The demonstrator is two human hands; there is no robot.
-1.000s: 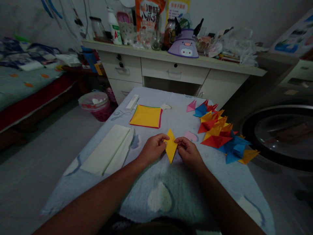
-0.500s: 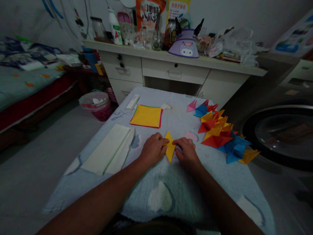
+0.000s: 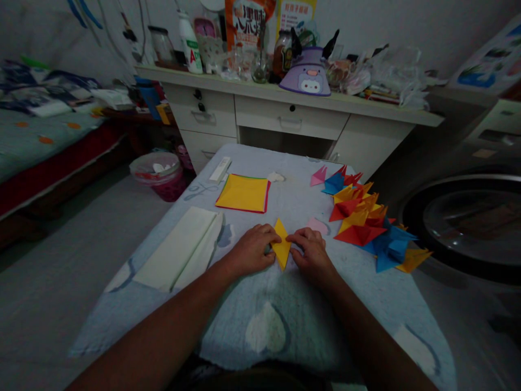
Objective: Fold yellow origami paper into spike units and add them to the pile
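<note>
1. Take the folded yellow paper diamond [image 3: 281, 251] as the clock's centre, with 12 pointing away from the person. At 11 on the cloth-covered surface [image 3: 240, 315] lie a stack of square paper [image 3: 243, 194], yellow on top, and, farther out, a narrow white box [image 3: 220, 169].
2. A crumpled white scrap [image 3: 277, 177] lies at 12; a folded white sheet [image 3: 177, 247] spreads at 9.
3. Paper cranes [image 3: 358, 218] in pink, blue, red and yellow crowd from 1 to 3, bounding the space beyond the right hand [image 3: 311, 250].
4. Past the surface, a white drawer unit [image 3: 260, 113] stands at 12, a purple sun visor [image 3: 306, 73] on its top. A pink waste bin [image 3: 169, 190] is at 10.
5. The frame cuts off the bed [image 3: 40, 136] at 10 and the washing machine [image 3: 486, 155] at 3. The cranes overlap too much to count; whether the sheet is paper or cloth cannot be told.
6. The diamond lies between the hands, long points toward 12 and 6. Fingers of the left hand [image 3: 253, 250] cover its 9 o'clock corner; the right index fingertip touches its 3 o'clock corner, the right thumb slightly apart below. Whether either hand's fingers pinch or merely press the paper cannot be told.
</note>
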